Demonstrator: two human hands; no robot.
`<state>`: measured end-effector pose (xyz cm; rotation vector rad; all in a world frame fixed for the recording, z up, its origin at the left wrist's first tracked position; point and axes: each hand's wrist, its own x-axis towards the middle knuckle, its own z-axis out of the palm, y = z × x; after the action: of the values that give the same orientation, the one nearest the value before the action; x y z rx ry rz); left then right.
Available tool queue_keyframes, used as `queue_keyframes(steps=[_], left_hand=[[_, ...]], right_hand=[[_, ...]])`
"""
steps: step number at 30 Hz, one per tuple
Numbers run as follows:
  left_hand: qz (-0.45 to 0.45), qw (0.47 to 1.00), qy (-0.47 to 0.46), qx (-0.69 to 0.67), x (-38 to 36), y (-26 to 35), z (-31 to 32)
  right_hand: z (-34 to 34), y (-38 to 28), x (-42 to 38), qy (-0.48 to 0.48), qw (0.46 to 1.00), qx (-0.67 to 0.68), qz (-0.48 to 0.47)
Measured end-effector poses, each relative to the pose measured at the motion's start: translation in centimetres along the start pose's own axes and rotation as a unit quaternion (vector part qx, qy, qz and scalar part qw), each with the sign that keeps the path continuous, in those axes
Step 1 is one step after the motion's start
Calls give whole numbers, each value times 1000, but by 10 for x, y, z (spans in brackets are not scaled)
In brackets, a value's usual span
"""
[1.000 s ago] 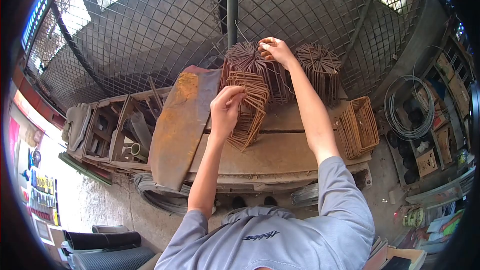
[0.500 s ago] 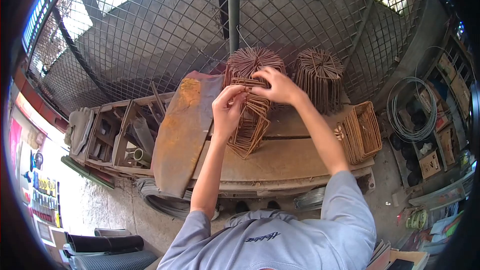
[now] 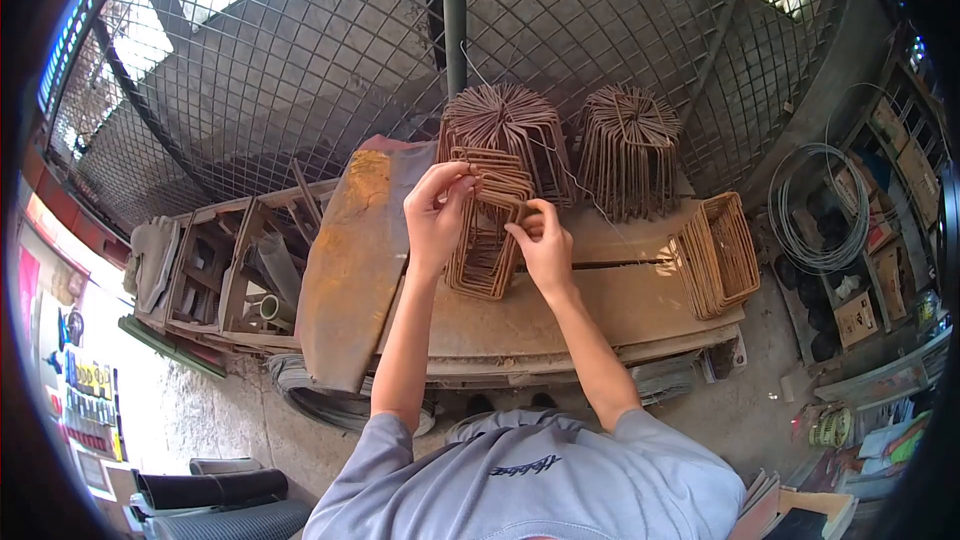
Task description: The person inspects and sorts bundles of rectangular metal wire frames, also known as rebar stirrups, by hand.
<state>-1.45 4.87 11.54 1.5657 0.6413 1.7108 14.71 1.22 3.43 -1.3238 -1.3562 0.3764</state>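
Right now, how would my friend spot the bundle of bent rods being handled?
Find the table in front of the mesh fence. Near its middle, before the left fan-topped stack, is the bundle of rusty rectangular frames. Only this one has the left hand near its top, right hand lower.

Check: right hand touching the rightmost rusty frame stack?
Apart. The head view shows bare tabletop between the right hand and rightmost frame stack.

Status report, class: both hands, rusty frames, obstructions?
Left grip pinching the near stack of rusty frames. Right grip at its right edge, hold unclear. Thin wire beyond right grip, possible snag.
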Motion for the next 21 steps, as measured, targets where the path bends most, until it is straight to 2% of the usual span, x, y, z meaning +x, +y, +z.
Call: queue_keyframes(steps=[5, 7, 8, 13, 19, 21], left_hand=[[13, 1000, 12, 8, -9, -4, -2], [20, 999, 16, 22, -10, -3, -4], [18, 1000, 19, 15, -10, -2, -4], [10, 999, 21, 30, -11, -2, -6], [15, 999, 24, 19, -14, -3, -5], [21, 999, 23, 19, -15, -2, -5]], right_hand=[[23, 2, -8, -2, 994, -85, -72], [31, -3, -20, 82, 986, -135, -43], [35, 6, -22, 23, 993, -118, -15], [53, 34, -16, -16, 995, -74, 63], [54, 41, -11, 18, 995, -87, 33], [53, 41, -7, 45, 996, -67, -42]])
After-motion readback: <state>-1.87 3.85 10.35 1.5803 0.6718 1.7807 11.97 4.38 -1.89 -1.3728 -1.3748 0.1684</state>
